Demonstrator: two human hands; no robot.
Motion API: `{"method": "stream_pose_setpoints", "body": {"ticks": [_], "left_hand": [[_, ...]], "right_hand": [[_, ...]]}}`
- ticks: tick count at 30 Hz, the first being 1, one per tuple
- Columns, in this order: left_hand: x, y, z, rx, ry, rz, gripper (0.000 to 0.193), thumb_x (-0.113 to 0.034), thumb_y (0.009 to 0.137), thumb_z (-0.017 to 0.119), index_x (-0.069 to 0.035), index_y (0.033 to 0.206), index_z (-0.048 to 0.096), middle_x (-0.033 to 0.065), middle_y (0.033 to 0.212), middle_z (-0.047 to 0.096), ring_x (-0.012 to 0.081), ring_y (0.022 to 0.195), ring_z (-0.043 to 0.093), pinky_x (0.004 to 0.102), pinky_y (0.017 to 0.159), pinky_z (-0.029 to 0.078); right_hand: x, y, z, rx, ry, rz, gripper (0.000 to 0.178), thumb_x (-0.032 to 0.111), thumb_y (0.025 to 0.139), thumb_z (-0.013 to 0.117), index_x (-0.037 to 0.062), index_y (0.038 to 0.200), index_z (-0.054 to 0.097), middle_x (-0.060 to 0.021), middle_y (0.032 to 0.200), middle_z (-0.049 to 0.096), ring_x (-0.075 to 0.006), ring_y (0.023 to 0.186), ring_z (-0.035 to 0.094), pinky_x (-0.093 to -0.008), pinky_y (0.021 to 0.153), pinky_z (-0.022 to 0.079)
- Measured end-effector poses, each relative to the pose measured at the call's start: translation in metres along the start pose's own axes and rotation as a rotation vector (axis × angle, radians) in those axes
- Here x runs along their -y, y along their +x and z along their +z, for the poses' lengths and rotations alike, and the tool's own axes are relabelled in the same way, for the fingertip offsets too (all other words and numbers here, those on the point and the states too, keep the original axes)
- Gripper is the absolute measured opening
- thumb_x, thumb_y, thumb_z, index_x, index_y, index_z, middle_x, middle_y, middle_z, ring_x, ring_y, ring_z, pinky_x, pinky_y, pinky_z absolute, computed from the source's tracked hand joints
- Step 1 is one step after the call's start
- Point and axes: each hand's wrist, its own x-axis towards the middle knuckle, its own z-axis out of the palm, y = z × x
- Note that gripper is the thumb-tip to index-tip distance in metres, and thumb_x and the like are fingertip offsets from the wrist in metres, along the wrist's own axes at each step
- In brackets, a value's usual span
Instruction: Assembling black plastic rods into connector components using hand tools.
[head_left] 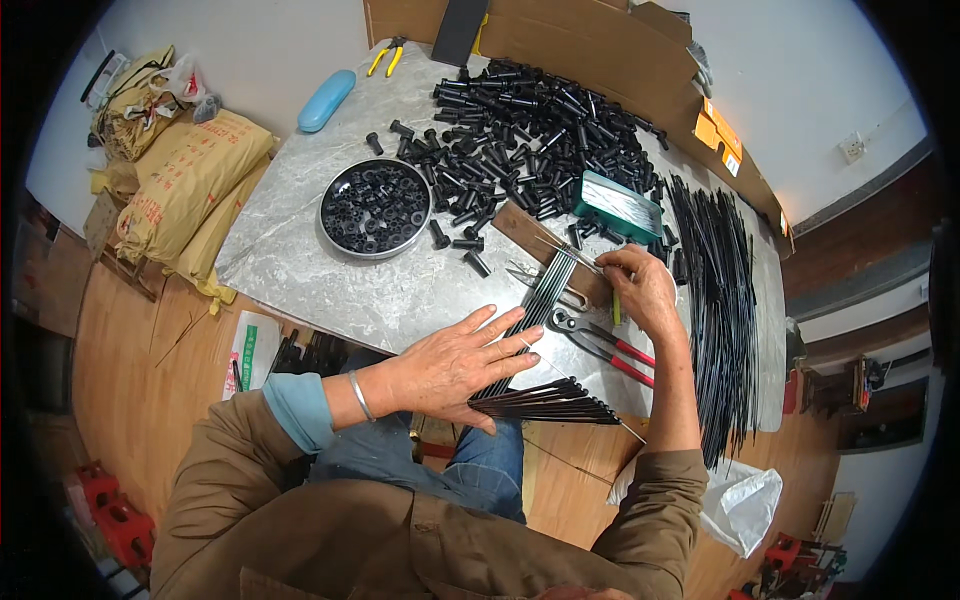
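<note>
My left hand (pixel 450 365), fingers stretched and spread, lies flat over a bundle of thin black rods (pixel 545 300). The lower rods (pixel 550 403) fan out by the table's front edge, with small knobbed ends and a thin wire through them. My right hand (pixel 645 288) is closed in a pinch on thin silver wires at the bundle's upper end, over a brown wooden board (pixel 525 232). Fingertip contact is partly hidden. Beside the bundle lie scissors (pixel 575 298), partly covered by it, and red-handled pincers (pixel 610 350).
A heap of black plastic bolt-like parts (pixel 520 130) covers the table's back. Around it are a round tin (pixel 375 252) of small black rings, a green tray (pixel 635 228) of silver wires, long black rods (pixel 715 310), a blue case (pixel 326 101) and yellow-handled pliers (pixel 386 57).
</note>
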Motion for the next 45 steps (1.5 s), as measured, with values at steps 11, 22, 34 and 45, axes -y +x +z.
{"method": "stream_pose_setpoints", "body": {"ticks": [11, 22, 34, 45], "left_hand": [[0.003, 0.001, 0.001, -0.021, -0.005, 0.004, 0.096, -0.059, 0.064, 0.072, -0.008, 0.138, 0.038, 0.0132, 0.15, 0.026, 0.0348, 0.139, 0.021, 0.0493, 0.113, 0.02], [0.001, -0.003, 0.002, -0.041, -0.023, 0.024, 0.094, -0.058, 0.065, 0.071, -0.007, 0.137, 0.038, 0.0142, 0.149, 0.026, 0.0362, 0.138, 0.022, 0.0504, 0.112, 0.021], [-0.003, -0.006, -0.055, -0.088, 0.017, 0.206, 0.047, -0.047, 0.081, 0.064, -0.027, 0.123, 0.058, 0.0005, 0.151, 0.029, 0.0321, 0.142, 0.017, 0.0574, 0.112, 0.006], [-0.028, -0.023, -0.203, -0.799, -0.557, -0.153, 0.037, -0.031, 0.092, 0.055, -0.002, 0.112, 0.065, 0.0055, 0.111, 0.065, 0.0068, 0.093, 0.054, 0.0229, 0.081, 0.041]], "right_hand": [[0.002, 0.015, 0.003, 0.034, 0.058, -0.075, 0.015, 0.004, 0.08, 0.061, 0.002, 0.094, 0.067, -0.0083, 0.088, 0.064, -0.0189, 0.079, 0.061, -0.0285, 0.074, 0.047], [0.017, 0.001, 0.022, -0.304, -0.011, -0.348, 0.03, -0.004, 0.072, 0.063, 0.0038, 0.101, 0.061, -0.0113, 0.099, 0.064, -0.0254, 0.09, 0.061, -0.0337, 0.079, 0.048], [0.064, -0.02, 0.028, -0.115, -0.366, -0.808, 0.03, 0.021, 0.076, 0.06, 0.01, 0.104, 0.059, -0.0054, 0.105, 0.059, -0.0282, 0.115, 0.046, -0.0546, 0.105, 0.025], [0.185, -0.123, 0.038, 0.865, 1.396, -0.223, 0.036, 0.028, 0.09, 0.061, 0.0025, 0.114, 0.053, -0.0095, 0.092, 0.063, -0.0195, 0.082, 0.063, -0.0332, 0.076, 0.052]]}}
